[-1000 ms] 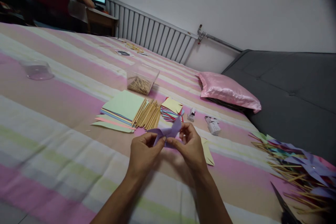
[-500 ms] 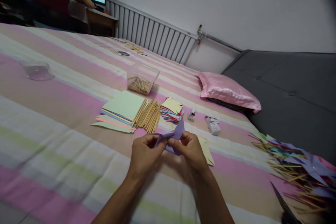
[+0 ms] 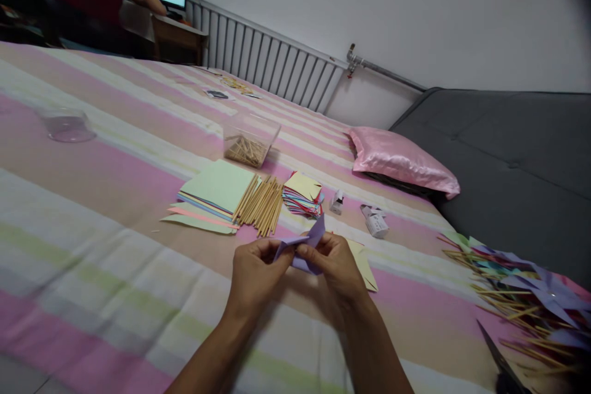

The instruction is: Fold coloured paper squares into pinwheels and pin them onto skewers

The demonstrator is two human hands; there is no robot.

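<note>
A purple paper pinwheel (image 3: 305, 258), its flaps folded inward, is held just above the bed between my two hands. My left hand (image 3: 258, 268) pinches its left side, thumb toward the middle. On the other side my right hand (image 3: 336, 265) grips it, its thumb pressing close to the left thumb. Whether a pin sits at the centre is hidden by my fingers. Pale yellow cut paper (image 3: 364, 266) lies beside my right hand. Ahead are a bundle of wooden sticks (image 3: 259, 204), a stack of small cut paper squares (image 3: 302, 194) and larger coloured sheets (image 3: 219, 188).
A clear plastic box (image 3: 252, 138) of sticks stands farther back, two small white boxes (image 3: 377, 225) to its right. Scissors (image 3: 498, 360) and a pile of finished pinwheels (image 3: 530, 289) lie at the right. A pink pillow (image 3: 401, 160) rests against the headboard. Someone in red sits far left.
The purple paper's upright flap has dipped slightly, and its left edge is drawn in a little between my fingers. Both hands keep their grip; everything else looks unchanged.
</note>
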